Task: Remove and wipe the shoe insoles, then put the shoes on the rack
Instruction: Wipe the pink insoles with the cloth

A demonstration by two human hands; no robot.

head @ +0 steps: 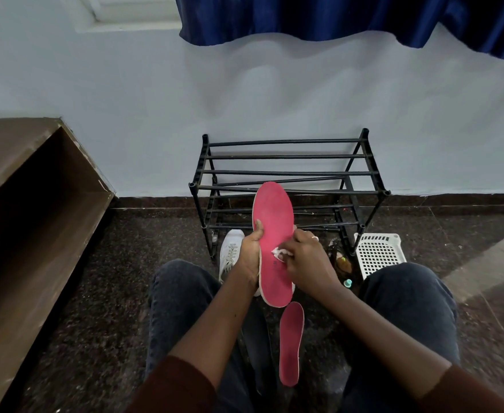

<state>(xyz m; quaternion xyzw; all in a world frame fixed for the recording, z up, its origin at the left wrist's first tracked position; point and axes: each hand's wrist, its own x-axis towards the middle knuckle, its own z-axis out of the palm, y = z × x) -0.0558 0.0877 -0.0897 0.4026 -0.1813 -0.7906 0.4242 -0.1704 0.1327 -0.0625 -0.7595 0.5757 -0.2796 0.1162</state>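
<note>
A white shoe (230, 255) lies on the floor left of the rack (286, 186). The left hand (249, 253) grips a pink insole (274, 242) upright; the right hand (304, 257) pinches a white wipe (278, 253) against it. A second insole (291, 344) lies nearer, between the knees.

The person wears a top with dark reddish-brown, maroon-like sleeves, the left sleeve (170, 389) and the right sleeve (465, 391) both ending short of the wrist so the forearms are bare. The legs are in dark blue-grey trousers (182, 296) of a heavy, denim-like cloth with soft creases over the knees. A thin pale ring (314, 238) sits on a finger of the right hand (307, 257); the left hand (249, 254) shows none
</note>
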